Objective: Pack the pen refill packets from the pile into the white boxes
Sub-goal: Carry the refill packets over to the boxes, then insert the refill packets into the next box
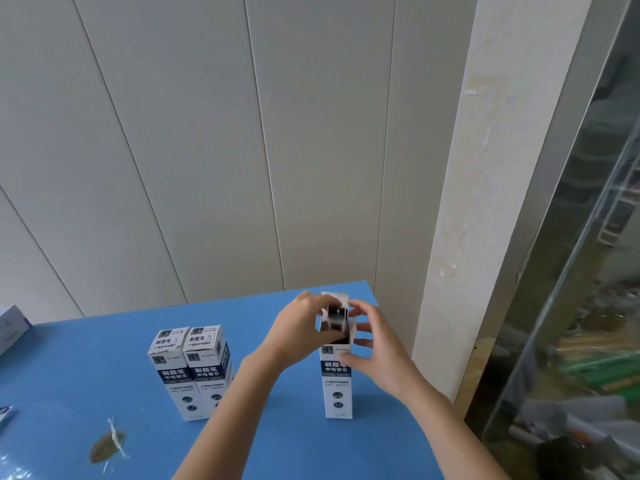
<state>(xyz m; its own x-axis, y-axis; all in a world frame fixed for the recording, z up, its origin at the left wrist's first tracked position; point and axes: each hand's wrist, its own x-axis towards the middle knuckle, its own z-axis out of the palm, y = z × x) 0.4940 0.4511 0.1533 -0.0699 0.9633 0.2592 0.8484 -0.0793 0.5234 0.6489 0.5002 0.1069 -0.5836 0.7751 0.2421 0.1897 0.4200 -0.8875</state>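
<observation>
On table (pixel 104 362), left hand (pixel 304 329) and right hand (pixel 375 346) hold 刷题笔 box (pixel 338 388).

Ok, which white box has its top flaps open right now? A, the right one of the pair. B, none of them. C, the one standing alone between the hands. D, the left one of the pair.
C: the lone box has raised flaps and a dark opening, gripped by the left hand and right hand; the left paired box and right paired box have flat, shut tops.

Blue table (pixel 104 358); taped brown patch (pixel 106 446) front left; grey panelled wall (pixel 207 150) behind; white pillar (pixel 485 202) right.
</observation>
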